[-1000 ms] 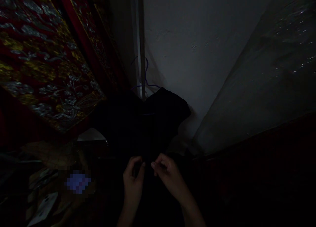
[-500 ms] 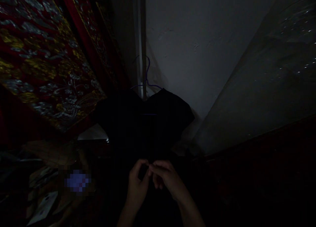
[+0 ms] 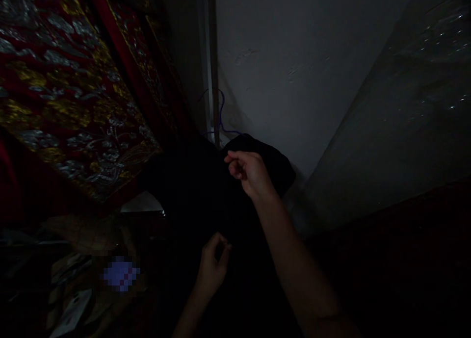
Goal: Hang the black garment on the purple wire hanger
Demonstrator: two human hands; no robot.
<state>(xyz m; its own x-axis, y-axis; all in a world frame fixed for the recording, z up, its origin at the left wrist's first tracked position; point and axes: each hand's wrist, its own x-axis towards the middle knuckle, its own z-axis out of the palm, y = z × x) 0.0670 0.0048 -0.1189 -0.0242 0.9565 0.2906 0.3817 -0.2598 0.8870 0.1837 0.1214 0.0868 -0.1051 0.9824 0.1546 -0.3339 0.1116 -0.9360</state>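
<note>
A black garment (image 3: 198, 191) hangs on a thin blue hanger (image 3: 221, 115) against a pale wall in very dim light. My right hand (image 3: 248, 171) is raised to the garment's collar, just below the hanger, with its fingers curled and pinched. My left hand (image 3: 215, 259) stays lower down on the front of the garment, fingers pinched together on the dark cloth. What either pinch holds is too dark to make out beyond the fabric.
A red cloth with gold and silver embroidery (image 3: 69, 97) hangs at the left. A sheer glittering fabric (image 3: 405, 107) slopes down the right side. Papers and small objects (image 3: 69, 279) lie on a surface at the lower left. A vertical pole (image 3: 210, 63) stands behind the hanger.
My right hand has left my left hand and risen to the collar near the hanger. My left hand has stayed in about the same place on the garment front.
</note>
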